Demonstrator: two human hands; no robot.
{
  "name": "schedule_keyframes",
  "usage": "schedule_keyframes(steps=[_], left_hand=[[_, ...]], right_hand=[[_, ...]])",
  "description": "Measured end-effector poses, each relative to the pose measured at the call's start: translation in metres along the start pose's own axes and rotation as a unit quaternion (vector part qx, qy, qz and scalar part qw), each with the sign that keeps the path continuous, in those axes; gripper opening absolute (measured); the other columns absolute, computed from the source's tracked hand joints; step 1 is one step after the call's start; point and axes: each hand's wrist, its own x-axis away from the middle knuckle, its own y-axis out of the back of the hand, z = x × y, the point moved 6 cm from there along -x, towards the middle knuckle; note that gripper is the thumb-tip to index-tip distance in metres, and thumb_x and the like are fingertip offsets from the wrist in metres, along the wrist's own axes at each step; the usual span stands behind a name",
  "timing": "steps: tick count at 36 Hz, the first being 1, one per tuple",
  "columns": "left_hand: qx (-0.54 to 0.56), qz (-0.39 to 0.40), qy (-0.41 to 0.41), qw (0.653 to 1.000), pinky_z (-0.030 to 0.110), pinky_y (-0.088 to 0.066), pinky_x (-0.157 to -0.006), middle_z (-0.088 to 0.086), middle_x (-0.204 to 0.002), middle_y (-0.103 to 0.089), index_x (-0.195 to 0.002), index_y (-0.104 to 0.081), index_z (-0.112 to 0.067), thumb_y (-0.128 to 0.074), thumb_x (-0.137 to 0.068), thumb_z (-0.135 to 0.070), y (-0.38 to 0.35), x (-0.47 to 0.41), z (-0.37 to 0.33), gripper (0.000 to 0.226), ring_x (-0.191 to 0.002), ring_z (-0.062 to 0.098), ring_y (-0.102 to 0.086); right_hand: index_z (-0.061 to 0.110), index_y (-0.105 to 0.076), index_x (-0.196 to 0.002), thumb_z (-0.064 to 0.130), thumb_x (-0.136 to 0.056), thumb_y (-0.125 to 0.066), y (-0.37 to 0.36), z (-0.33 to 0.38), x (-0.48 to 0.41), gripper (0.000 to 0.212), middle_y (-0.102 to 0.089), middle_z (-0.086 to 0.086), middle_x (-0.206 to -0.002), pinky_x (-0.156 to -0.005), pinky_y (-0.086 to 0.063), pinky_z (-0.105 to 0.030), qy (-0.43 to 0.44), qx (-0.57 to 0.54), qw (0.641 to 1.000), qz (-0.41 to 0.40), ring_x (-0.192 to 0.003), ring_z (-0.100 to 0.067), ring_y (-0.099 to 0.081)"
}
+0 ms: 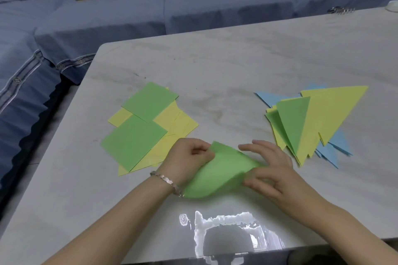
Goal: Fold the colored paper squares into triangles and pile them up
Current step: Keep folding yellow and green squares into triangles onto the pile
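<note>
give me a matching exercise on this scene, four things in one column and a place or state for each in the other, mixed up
1 green sheet
2 triangle pile
3 flat squares
4 bracelet

a on the left wrist
b on the table, right side
c curled over, held by left hand and right hand
d on the table, left side

Pairs: 1-c, 2-b, 3-d, 4-a

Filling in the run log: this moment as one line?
step: folding green sheet, bowed, uncreased | left hand: pinches corner | right hand: holds opposite edge | unfolded squares: left | triangle pile: right
</note>
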Motion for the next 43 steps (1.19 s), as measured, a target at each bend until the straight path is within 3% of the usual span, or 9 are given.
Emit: schedule_keyframes(steps=[3,5,7,10,12,20,24,34,43], left_hand=[[-0.017,0.024,-0.047,0.998,0.018,-0.046,-0.066,0.001,-0.071,-0.066,-0.075,-0.069,-0.015,-0.06,-0.085,-0.006,-0.008,0.008,-0.009,0.016,-0.066,0.008,-0.058],[0.006,0.043,-0.056,0.997,0.017,-0.047,-0.064,-0.001,-0.073,-0.068,-0.074,-0.07,-0.019,-0.059,-0.087,-0.009,-0.012,0.014,-0.013,0.02,-0.067,0.005,-0.059],[0.021,0.041,-0.059,0.997,0.016,-0.047,-0.061,-0.002,-0.073,-0.069,-0.074,-0.07,-0.022,-0.059,-0.087,-0.01,-0.014,0.016,-0.016,0.021,-0.066,0.003,-0.06],[0.044,0.01,-0.052,0.998,0.016,-0.048,-0.062,-0.007,-0.07,-0.069,-0.073,-0.071,-0.023,-0.058,-0.088,-0.011,-0.013,0.018,-0.016,0.023,-0.064,0.002,-0.06],[0.041,-0.021,-0.053,0.997,0.017,-0.048,-0.066,-0.01,-0.071,-0.068,-0.072,-0.068,-0.026,-0.058,-0.088,-0.013,-0.011,0.02,-0.015,0.023,-0.067,0.001,-0.06],[0.09,-0.096,-0.045,0.99,0.01,-0.047,-0.055,-0.014,-0.05,-0.062,-0.068,-0.065,-0.027,-0.074,-0.072,-0.003,-0.009,0.025,-0.013,0.026,-0.046,-0.003,-0.055],[0.093,-0.112,-0.06,0.987,0.01,-0.047,-0.057,-0.014,-0.051,-0.063,-0.068,-0.066,-0.031,-0.075,-0.071,-0.003,-0.01,0.027,-0.015,0.03,-0.047,-0.001,-0.054],[0.091,-0.113,-0.065,0.987,0.006,-0.044,-0.056,-0.019,-0.051,-0.063,-0.067,-0.067,-0.032,-0.073,-0.074,-0.005,-0.012,0.031,-0.014,0.029,-0.049,-0.005,-0.055],[0.105,-0.105,-0.069,0.986,0.004,-0.042,-0.054,-0.018,-0.052,-0.064,-0.069,-0.068,-0.027,-0.072,-0.075,-0.003,-0.013,0.032,-0.016,0.025,-0.051,-0.006,-0.057]], right_hand=[[0.031,-0.066,-0.067,0.076,-0.072,-0.047,0.006,-0.004,-0.008,0.049,-0.048,0.031,-0.121,-0.1,-0.022,-0.014,-0.1,-0.065,0.992,-0.041,-0.119,0.008,-0.037],[0.025,-0.069,-0.064,0.051,-0.073,-0.069,0.008,-0.002,-0.013,0.028,-0.061,0.019,-0.109,-0.089,-0.033,-0.006,-0.149,-0.152,0.976,-0.045,-0.103,0.008,-0.052],[0.019,-0.07,-0.065,0.026,-0.075,-0.073,0.008,0.001,-0.017,0.013,-0.071,0.008,-0.087,-0.077,-0.043,-0.011,-0.166,-0.202,0.964,-0.039,-0.085,0.001,-0.062],[0.01,-0.071,-0.064,0.019,-0.074,-0.075,0.009,0.003,-0.019,0.014,-0.068,0.003,-0.064,-0.056,-0.04,-0.012,-0.194,-0.211,0.956,-0.057,-0.058,-0.001,-0.056],[0.01,-0.07,-0.061,0.017,-0.072,-0.077,0.009,0.003,-0.019,0.015,-0.065,0.005,-0.059,-0.053,-0.037,-0.01,-0.201,-0.209,0.954,-0.076,-0.053,0.003,-0.052],[0.017,-0.066,-0.069,0.01,-0.067,-0.08,0.009,-0.001,-0.016,0.016,-0.064,0.01,-0.06,-0.057,-0.041,-0.009,-0.217,-0.232,0.936,-0.148,-0.056,0.0,-0.056],[0.026,-0.065,-0.081,0.006,-0.07,-0.077,0.01,0.003,-0.015,0.026,-0.062,0.001,-0.059,-0.056,-0.042,-0.011,-0.2,-0.266,0.93,-0.154,-0.055,-0.005,-0.055],[0.03,-0.071,-0.074,0.004,-0.07,-0.076,0.011,0.007,-0.016,0.027,-0.054,0.014,-0.049,-0.053,-0.037,-0.008,-0.201,-0.274,0.929,-0.144,-0.049,-0.001,-0.046],[0.033,-0.07,-0.077,0.004,-0.074,-0.073,0.012,0.009,-0.016,0.03,-0.064,0.015,-0.058,-0.06,-0.041,-0.007,-0.177,-0.271,0.938,-0.126,-0.058,0.0,-0.053]])
